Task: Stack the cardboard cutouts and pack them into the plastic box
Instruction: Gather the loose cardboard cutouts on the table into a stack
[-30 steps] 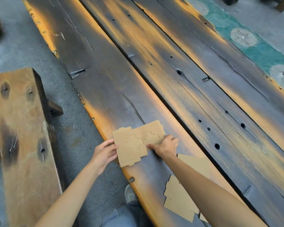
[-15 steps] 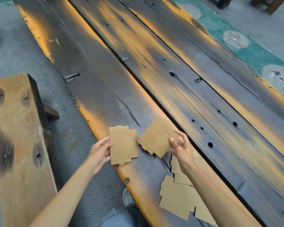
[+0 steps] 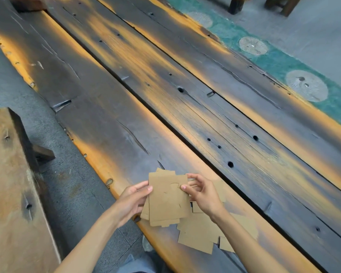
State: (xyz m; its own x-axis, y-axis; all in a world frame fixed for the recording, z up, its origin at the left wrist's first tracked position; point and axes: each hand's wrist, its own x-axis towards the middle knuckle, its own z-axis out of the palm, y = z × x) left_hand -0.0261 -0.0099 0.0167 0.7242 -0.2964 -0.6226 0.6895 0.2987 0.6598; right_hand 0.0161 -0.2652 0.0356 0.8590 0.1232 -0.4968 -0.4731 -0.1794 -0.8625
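Both hands hold a small stack of brown cardboard cutouts (image 3: 168, 200) just above the near edge of the wooden table (image 3: 165, 99). My left hand (image 3: 134, 200) grips the stack's left edge. My right hand (image 3: 202, 193) pinches its right edge with thumb and fingers. The sheets overlap, slightly askew. More loose cardboard cutouts (image 3: 197, 235) lie flat on the table under and behind my right forearm, partly hidden by it. No plastic box is in view.
A wooden bench (image 3: 14, 194) stands to the left across a strip of grey floor (image 3: 83, 194). The table's planks run far away from me, with a teal resin strip (image 3: 283, 62) along the right edge. Dark furniture legs (image 3: 236, 4) stand at the top.
My right hand brought its cutout left onto the one held by my left hand, so the two separate pieces now form one overlapping stack. The camera view shifted slightly.
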